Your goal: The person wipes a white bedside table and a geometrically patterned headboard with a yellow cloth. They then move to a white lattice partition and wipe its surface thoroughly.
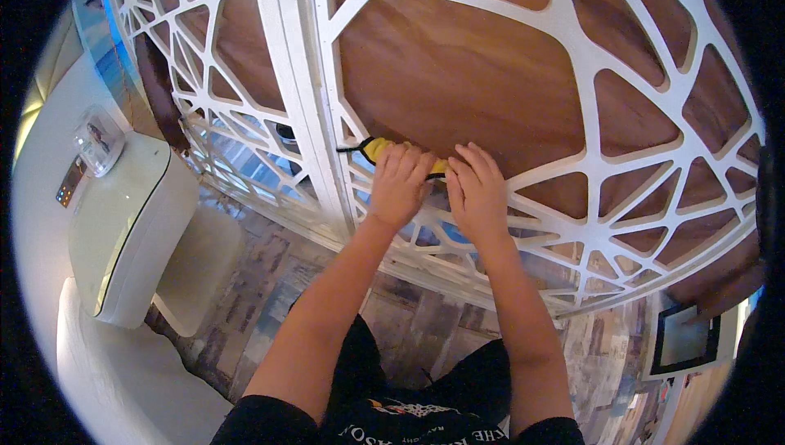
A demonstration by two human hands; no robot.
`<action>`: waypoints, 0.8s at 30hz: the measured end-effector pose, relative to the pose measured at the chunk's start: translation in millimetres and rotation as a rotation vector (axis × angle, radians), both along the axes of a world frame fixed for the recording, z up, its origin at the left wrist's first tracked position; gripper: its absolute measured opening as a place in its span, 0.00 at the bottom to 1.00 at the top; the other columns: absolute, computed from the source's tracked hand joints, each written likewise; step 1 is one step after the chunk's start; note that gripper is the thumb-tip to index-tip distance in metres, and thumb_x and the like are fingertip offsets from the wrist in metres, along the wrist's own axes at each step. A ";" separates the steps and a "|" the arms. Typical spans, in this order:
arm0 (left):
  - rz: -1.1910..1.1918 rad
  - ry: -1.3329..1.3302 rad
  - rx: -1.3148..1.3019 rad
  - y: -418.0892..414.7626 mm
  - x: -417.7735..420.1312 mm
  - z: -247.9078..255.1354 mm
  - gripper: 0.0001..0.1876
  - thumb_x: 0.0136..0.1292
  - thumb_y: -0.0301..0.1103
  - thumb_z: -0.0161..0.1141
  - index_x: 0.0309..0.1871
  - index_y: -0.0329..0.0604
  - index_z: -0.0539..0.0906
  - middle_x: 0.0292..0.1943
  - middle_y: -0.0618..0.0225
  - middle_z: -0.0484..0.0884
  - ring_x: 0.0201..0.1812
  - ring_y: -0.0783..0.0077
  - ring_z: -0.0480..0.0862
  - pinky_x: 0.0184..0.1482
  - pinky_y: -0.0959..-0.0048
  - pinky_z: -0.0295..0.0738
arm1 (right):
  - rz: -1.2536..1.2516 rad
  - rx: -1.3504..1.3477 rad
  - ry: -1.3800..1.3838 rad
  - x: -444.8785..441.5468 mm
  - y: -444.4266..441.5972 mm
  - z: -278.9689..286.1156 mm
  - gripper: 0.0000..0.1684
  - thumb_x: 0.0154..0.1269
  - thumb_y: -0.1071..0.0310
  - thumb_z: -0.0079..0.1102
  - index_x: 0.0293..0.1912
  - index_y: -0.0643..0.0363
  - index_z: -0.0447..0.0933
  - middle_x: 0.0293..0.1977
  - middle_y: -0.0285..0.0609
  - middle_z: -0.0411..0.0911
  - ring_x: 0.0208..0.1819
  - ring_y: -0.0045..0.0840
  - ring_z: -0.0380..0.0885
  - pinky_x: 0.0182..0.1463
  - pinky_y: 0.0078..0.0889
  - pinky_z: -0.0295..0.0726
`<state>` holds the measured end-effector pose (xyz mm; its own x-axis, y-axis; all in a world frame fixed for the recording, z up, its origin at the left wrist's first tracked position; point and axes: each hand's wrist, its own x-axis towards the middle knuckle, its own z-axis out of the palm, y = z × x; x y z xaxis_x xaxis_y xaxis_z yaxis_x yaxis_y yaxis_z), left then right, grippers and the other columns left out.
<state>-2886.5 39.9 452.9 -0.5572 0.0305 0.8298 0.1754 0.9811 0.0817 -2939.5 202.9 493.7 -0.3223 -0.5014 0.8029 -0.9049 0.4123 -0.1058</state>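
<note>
A yellow cloth with a black edge (377,148) lies bunched against the white lattice screen (587,114), beside its upright frame post. My left hand (400,182) is over the cloth, fingers bent down on it, with a black strip of its edge poking out to the left. At the cloth's right end is my right hand (479,195), its fingers bent over and close together. Those fingers hide where the cloth stops, so their grip on it is unclear. Behind the large lattice opening hangs brown fabric (460,83).
To the left stands a white table with a glossy top (126,200), bearing a clear plastic container (99,141). A pale seat (199,267) sits beside it, and a white sofa (129,371) is nearer. Wood-patterned flooring (405,322) runs below. A black-framed panel (685,339) is at lower right.
</note>
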 end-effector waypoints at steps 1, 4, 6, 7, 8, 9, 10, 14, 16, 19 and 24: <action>0.029 -0.020 -0.004 -9.2 4.1 1.4 0.27 0.52 0.36 0.69 0.58 0.46 0.77 0.52 0.61 0.76 0.60 0.54 0.72 0.69 0.53 0.61 | 0.003 0.032 -0.065 -2.1 -3.8 -2.8 0.17 0.67 0.63 0.58 0.51 0.63 0.80 0.56 0.49 0.77 0.61 0.44 0.74 0.64 0.48 0.73; 0.058 -0.037 -0.030 -27.9 5.7 -0.3 0.30 0.51 0.37 0.71 0.60 0.47 0.77 0.55 0.61 0.75 0.63 0.54 0.71 0.70 0.54 0.61 | -0.004 0.112 -0.238 -1.6 -16.5 -5.0 0.16 0.67 0.64 0.58 0.50 0.62 0.80 0.55 0.49 0.79 0.58 0.42 0.76 0.60 0.45 0.76; 0.068 -0.047 -0.030 -35.5 7.1 -0.4 0.30 0.52 0.36 0.70 0.60 0.47 0.76 0.56 0.60 0.75 0.65 0.54 0.70 0.70 0.53 0.60 | -0.028 0.143 -0.318 0.9 -27.7 -2.3 0.17 0.68 0.64 0.57 0.51 0.62 0.79 0.54 0.49 0.79 0.56 0.42 0.77 0.59 0.46 0.76; 0.065 -0.053 -0.019 -38.0 8.9 -0.3 0.30 0.52 0.36 0.70 0.61 0.47 0.76 0.57 0.60 0.75 0.66 0.53 0.70 0.70 0.52 0.60 | -0.015 0.119 -0.255 0.9 -32.3 -1.3 0.17 0.68 0.64 0.57 0.52 0.62 0.79 0.54 0.49 0.79 0.56 0.42 0.77 0.59 0.46 0.76; 0.062 -0.059 -0.008 -40.5 10.7 -0.1 0.30 0.53 0.36 0.70 0.61 0.46 0.75 0.58 0.59 0.74 0.67 0.53 0.69 0.71 0.51 0.60 | -0.002 0.095 -0.192 1.1 -36.5 -0.4 0.17 0.68 0.64 0.57 0.53 0.62 0.79 0.54 0.50 0.80 0.55 0.42 0.78 0.60 0.46 0.76; 0.053 -0.048 0.013 -40.8 11.2 -1.2 0.30 0.53 0.36 0.70 0.61 0.46 0.75 0.59 0.58 0.74 0.68 0.52 0.69 0.71 0.50 0.60 | 0.009 0.075 -0.129 1.4 -39.9 -0.2 0.18 0.69 0.64 0.56 0.53 0.62 0.79 0.53 0.50 0.80 0.55 0.43 0.78 0.60 0.46 0.76; 0.045 -0.038 0.034 -39.7 11.0 -2.0 0.30 0.53 0.35 0.69 0.62 0.46 0.75 0.59 0.58 0.74 0.69 0.52 0.68 0.71 0.49 0.59 | 0.077 0.020 -0.118 -0.5 -46.0 -0.3 0.18 0.70 0.64 0.55 0.55 0.62 0.78 0.53 0.51 0.80 0.56 0.44 0.78 0.61 0.45 0.75; -0.067 -0.006 0.151 -35.3 11.8 -3.8 0.27 0.58 0.31 0.64 0.62 0.43 0.74 0.65 0.54 0.72 0.71 0.48 0.66 0.71 0.44 0.57 | 0.320 -0.139 -0.418 -14.7 -83.1 3.9 0.20 0.73 0.62 0.52 0.58 0.62 0.76 0.54 0.54 0.80 0.58 0.46 0.77 0.62 0.46 0.74; -0.146 -0.019 0.229 -39.8 18.5 -2.4 0.22 0.61 0.26 0.58 0.60 0.39 0.75 0.66 0.52 0.72 0.70 0.47 0.67 0.71 0.46 0.57 | 0.290 0.008 -0.640 -11.3 -100.8 15.1 0.21 0.74 0.59 0.51 0.58 0.62 0.76 0.53 0.54 0.80 0.57 0.47 0.78 0.60 0.47 0.75; -0.384 -0.014 0.717 -66.6 42.8 -21.0 0.19 0.64 0.24 0.54 0.58 0.36 0.76 0.64 0.52 0.74 0.69 0.51 0.69 0.71 0.51 0.59 | 0.056 0.375 -0.651 1.2 -121.4 28.0 0.21 0.74 0.56 0.51 0.55 0.62 0.76 0.49 0.55 0.82 0.52 0.49 0.80 0.54 0.49 0.77; 0.067 0.313 0.577 -86.0 41.3 25.9 0.20 0.68 0.27 0.54 0.62 0.33 0.72 0.68 0.46 0.68 0.70 0.49 0.64 0.73 0.55 0.53 | -0.032 0.205 -0.368 2.4 -154.3 -4.0 0.21 0.71 0.53 0.54 0.48 0.63 0.74 0.40 0.55 0.82 0.42 0.51 0.82 0.45 0.52 0.79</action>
<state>-2845.2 -46.1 478.8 -0.2717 -0.4946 0.8255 0.2162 0.8045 0.5532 -2937.2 48.6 489.6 -0.5873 -0.6234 0.5162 -0.8082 0.4860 -0.3325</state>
